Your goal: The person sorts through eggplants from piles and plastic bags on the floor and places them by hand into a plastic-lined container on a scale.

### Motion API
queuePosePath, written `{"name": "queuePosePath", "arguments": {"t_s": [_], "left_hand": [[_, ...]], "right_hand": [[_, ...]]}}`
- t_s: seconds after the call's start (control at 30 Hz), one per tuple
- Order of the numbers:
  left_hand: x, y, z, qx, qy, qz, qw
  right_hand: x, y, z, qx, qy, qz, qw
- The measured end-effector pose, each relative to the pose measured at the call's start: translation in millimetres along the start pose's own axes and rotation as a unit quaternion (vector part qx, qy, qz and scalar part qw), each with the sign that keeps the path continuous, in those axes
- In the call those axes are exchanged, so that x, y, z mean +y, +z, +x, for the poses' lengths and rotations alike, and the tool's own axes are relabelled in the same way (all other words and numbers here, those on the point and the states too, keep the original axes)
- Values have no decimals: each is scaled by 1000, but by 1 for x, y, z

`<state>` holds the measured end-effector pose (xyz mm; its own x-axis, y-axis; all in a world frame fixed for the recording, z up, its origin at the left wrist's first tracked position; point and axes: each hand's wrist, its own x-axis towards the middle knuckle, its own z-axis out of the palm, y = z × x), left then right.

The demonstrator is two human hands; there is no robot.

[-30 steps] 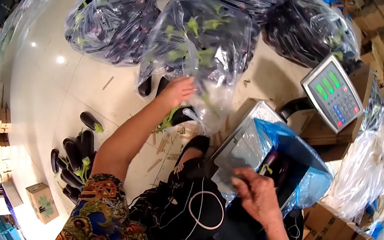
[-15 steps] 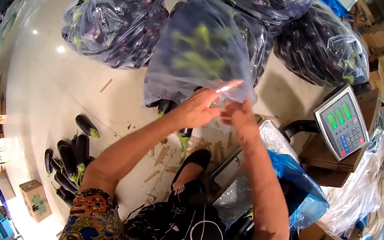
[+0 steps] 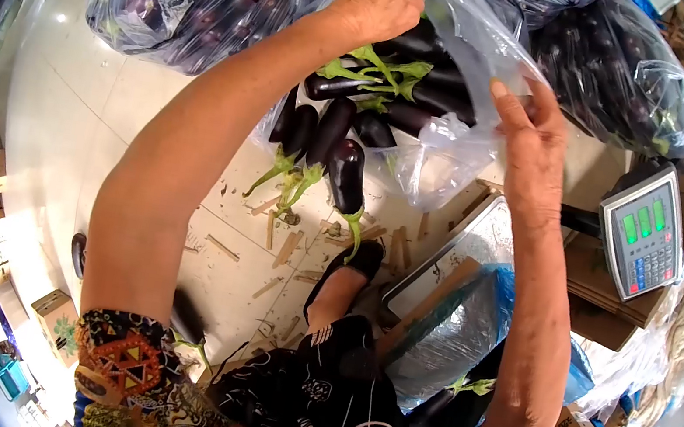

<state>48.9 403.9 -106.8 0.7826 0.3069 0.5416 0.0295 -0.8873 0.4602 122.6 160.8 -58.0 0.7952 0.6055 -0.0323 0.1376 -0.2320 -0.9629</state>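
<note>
Holding up the rim of a clear bag (image 3: pixel 508 48), two bare hands frame its mouth on the floor (image 3: pixel 155 106). The left hand (image 3: pixel 377 7) lies against the film at the upper edge of the view, its fingers close together and pointing away from the body; whether they pinch the film cannot be told. The right hand (image 3: pixel 533 145) pinches the rim between the thumb and the bent fingers, on the side nearer the scale (image 3: pixel 642 230). Dark eggplants (image 3: pixel 418 88) with green stems fill the space beneath the raised film, and several lie at the mouth, stems toward the wearer's shoe (image 3: pixel 366 260). A loose, crumpled flap of the same bag hangs below the right hand, just beside these eggplants. Full bags (image 3: pixel 197 2) of eggplants stand to the left and right. On the right, the scale's tilted display shows green digits, too small to read. Below it, blue plastic (image 3: pixel 463 320) hangs near the right forearm, with an eggplant (image 3: pixel 437 404) beside it. Another eggplant (image 3: pixel 187 314) rests on the floor near the left sleeve (image 3: pixel 130 359), and thin scraps (image 3: pixel 286 249) lie scattered between it and the bag.
</note>
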Motion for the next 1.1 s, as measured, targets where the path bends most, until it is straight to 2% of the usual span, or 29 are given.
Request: {"name": "queuePosePath", "arguments": {"t_s": [0.07,0.17,0.2,0.23,0.27,0.3,0.37,0.43,0.47,0.57,0.63,0.67,0.7,0.73,0.77,0.8,0.83,0.9,0.97,1.0,1.03,1.07,1.1], "left_hand": [[5,-6,0,-46,-42,-53,997],[17,-9,8,-16,-18,-42,999],[33,-17,11,-21,-74,-36,996],[27,-17,3,33,25,34,999],[20,-14,-8,83,124,103,983],[18,-12,-13,132,225,169,951],[12,-7,-17,19,106,122,987],[24,-8,-11,-56,-63,-14,996],[18,-1,-16,-57,-9,-19,998],[19,17,-33,-208,-71,47,974],[-21,55,-99,-255,-53,-210,942],[15,35,-82,-393,-85,-152,903],[52,14,-65,-527,-93,-81,841],[75,-1,-68,-553,-4,-90,829],[86,-23,-68,-548,16,-219,807],[97,-45,-67,-549,34,-345,760],[103,-66,-61,-524,-33,-446,725],[89,-66,-40,-390,-49,-371,841],[71,-44,-11,-170,-165,-277,931],[50,-22,-4,-109,-193,-160,962],[25,6,0,-44,-217,-43,974],[-3,32,4,-21,-256,39,966],[-23,52,5,3,-296,119,948]], "right_hand": [[-17,-11,-3,-27,-26,-17,999],[-31,-19,-9,17,-121,-147,982],[-37,-20,-13,15,-166,-193,967],[-42,-19,-18,11,-212,-237,948],[-45,-21,-20,4,-222,-214,951],[-41,-25,-20,10,-220,-198,955],[-31,-31,-13,45,-199,-158,966],[-30,-29,-8,68,-194,-91,974],[-35,-30,-12,57,-157,-117,979],[-25,-22,-20,-2,-150,-139,979],[-29,-9,-35,-130,-96,-147,976],[-30,-3,-43,-175,-66,-148,971],[-26,-2,-46,-184,-36,-139,972],[-18,-7,-47,-188,6,-126,974],[-7,-12,-46,-191,46,-111,974],[1,-16,-46,-195,86,-95,972],[2,-14,-48,-227,124,-40,965],[7,1,-62,-299,21,-40,953],[4,23,-69,-372,-25,-74,925],[11,32,-74,-364,-64,-72,926],[19,37,-79,-354,-101,-69,927],[23,37,-81,-362,-128,-36,923],[24,34,-85,-382,-111,-58,915]]}}
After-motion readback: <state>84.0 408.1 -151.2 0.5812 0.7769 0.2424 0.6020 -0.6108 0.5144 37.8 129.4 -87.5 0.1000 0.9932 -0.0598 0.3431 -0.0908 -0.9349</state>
